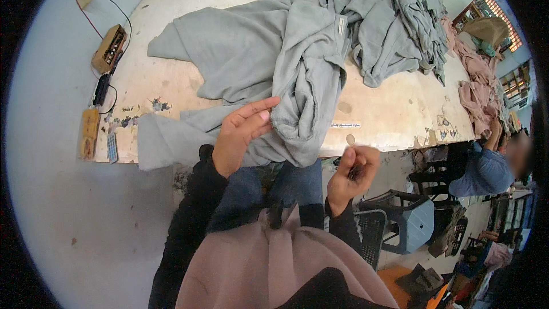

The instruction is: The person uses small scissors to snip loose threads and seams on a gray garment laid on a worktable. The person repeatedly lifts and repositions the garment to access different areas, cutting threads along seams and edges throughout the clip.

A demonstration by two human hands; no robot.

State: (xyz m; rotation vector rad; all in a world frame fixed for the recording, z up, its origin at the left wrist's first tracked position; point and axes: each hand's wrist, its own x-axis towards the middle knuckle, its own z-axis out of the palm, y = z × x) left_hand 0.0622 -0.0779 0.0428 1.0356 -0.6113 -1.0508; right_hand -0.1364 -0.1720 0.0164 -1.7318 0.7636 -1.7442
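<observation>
A grey fabric garment (240,47) lies spread over the front of the table, with a small pale label at its upper right. One tubular end of it, with a seamed opening (296,128), faces me and droops over the table's edge. At the left rim of this opening is my left hand (240,133), its index finger lying along the cloth and its thumb close below, gripping the edge. My right hand (354,174) is raised in front of the table edge, apart from the garment. Its thumb and index finger come together; something dark shows in the palm, too unclear to name.
A large heap of grey garments (386,21) covers the back of the wooden table (386,111). Along its left edge are a brown box-like device (109,49), cables and a remote control (112,148). Pink cloth (476,73), another person (484,171) and a plastic stool (407,223) are right.
</observation>
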